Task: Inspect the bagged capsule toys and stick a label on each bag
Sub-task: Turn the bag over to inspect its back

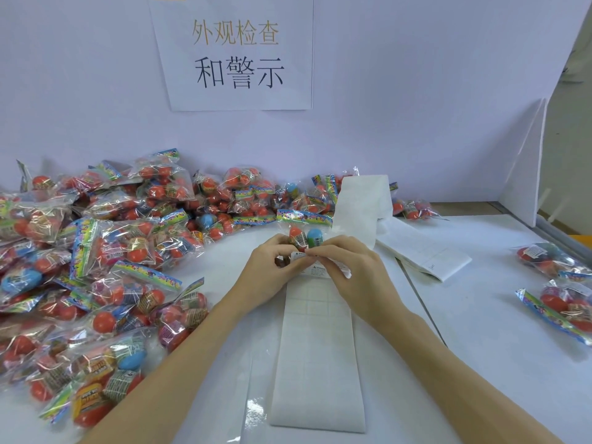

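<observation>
Forearms: two bare forearms are reaching in from the bottom edge, nearest the camera, and meeting over the long white strip of label backing paper [317, 354] that is running under both wrists.
Unlabelled heap: the big pile of clear plastic bags of red and blue capsule toys [96, 251] is lying well to the left of the left fingers; judging by its size, most of the job is still waiting.
Finished bags: the small group of clear bags with rainbow header strips [557, 283] is lying well to the right of the right fingers, so only a few look done.
Sign: the white paper sheet on the back wall [235, 52] is hanging far beyond the fingertips, reading "外观检查" in yellow and "和警示" in black.
Bag in hand: the clear bag holding one red and one blue capsule [304, 233] is sitting just beyond the fingertips, partly under them.
Left hand [272, 267]: its fingers are curling in, pinching the label's left end.
Right hand [349, 267]: its fingers are curling in, pinching the other end.
Label: the small white warning sticker with black print [299, 256] is stretching between the two sets of fingers, not yet visibly pressed flat; its text is too small to read.
</observation>
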A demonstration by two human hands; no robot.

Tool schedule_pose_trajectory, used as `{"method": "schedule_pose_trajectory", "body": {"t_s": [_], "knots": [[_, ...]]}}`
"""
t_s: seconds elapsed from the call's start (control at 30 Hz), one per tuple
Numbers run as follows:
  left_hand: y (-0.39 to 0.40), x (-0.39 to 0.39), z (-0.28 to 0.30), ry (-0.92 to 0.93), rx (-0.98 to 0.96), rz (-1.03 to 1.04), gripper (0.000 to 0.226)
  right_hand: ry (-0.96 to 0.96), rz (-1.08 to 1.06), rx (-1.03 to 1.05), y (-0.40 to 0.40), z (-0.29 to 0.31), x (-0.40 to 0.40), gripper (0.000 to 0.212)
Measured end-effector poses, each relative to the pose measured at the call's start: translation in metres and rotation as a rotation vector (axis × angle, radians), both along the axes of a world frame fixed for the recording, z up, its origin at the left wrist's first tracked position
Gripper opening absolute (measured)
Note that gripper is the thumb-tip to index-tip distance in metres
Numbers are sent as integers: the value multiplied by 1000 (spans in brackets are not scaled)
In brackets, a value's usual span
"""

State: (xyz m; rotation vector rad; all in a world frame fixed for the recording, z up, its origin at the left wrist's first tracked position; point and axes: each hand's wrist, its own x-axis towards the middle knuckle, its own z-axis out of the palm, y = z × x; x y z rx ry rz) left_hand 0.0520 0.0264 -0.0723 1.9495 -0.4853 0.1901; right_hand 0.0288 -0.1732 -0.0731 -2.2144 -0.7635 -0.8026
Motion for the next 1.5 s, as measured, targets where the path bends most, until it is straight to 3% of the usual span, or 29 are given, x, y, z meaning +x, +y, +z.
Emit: {"method": "schedule_pose_trajectory", "body": {"t_s": [0.37, 0.5, 0.63, 0.83, 1.0, 1.2, 1.3, 1.4, 1.5], "knots": [[10, 1, 5, 112, 96, -91, 13, -119, -27, -134, 0, 3, 0, 22], [8, 0, 7, 86, 86, -74, 9, -221, 14, -195, 4, 4, -2, 16], [8, 1, 6, 49, 101, -78, 22, -277, 55, -286, 8, 2, -5, 12], [7, 1, 2, 38, 103, -94, 7, -288, -5, -270, 8, 3, -5, 16], [6, 1, -1, 38, 141, -65, 10, -270, -21, -274, 7, 2, -5, 10], [7, 1, 2, 51, 154, -53, 11, -15, 21, -85, 4, 1, -3, 11], [9, 1, 5, 120, 167, -42, 17, 170, 27, 169, 0, 3, -3, 12], [13, 2, 12, 254, -9, -63, 28, 238, -23, 454, -5, 10, -1, 18], [15, 5, 13, 254, -233, 35, 32, 322, -96, 579, -13, 15, 2, 16]]}}
